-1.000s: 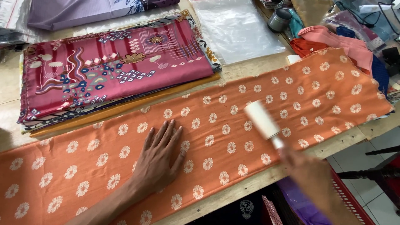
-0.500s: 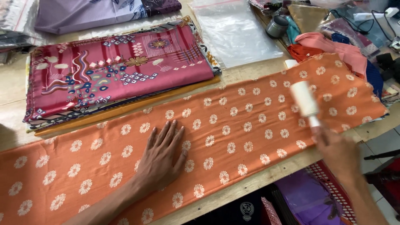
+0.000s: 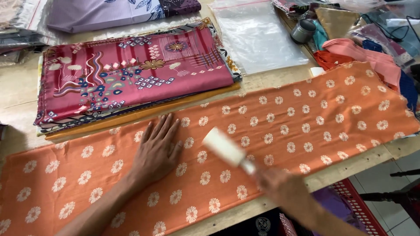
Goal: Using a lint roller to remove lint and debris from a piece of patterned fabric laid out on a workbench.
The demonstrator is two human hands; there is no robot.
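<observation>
Along the near edge of the pale wooden worktop (image 3: 271, 81) lies a long strip of orange cotton fabric printed with white daisy flowers (image 3: 306, 113), running pretty much from the left edge to the right one. So the left hand (image 3: 155, 153) is open, palm down and fingers spread a bit, pressing flat on the orange cloth roughly at its middle. The right hand (image 3: 284, 190) is closed around the handle of a white cylindrical lint roller (image 3: 225, 147), and the roller head sits on the fabric just beside the left hand's fingertips, tilted up toward the far left. It's a bit blurry, so no finer detail on the roller.

Behind the orange strip, toward the far left of the worktop, there's a stack of folded fabrics topped with a magenta patterned cloth (image 3: 135, 74), with a mustard yellow layer (image 3: 144, 114) poking out underneath, touching the orange strip's far edge. Further back is a folded lilac cloth (image 3: 92, 15). A clear plastic zip bag (image 3: 258, 35) lies at the far middle, and near the far right corner sit a small grey metal tin (image 3: 302, 30) and a heap of salmon pink and orange fabrics (image 3: 363, 54).
</observation>
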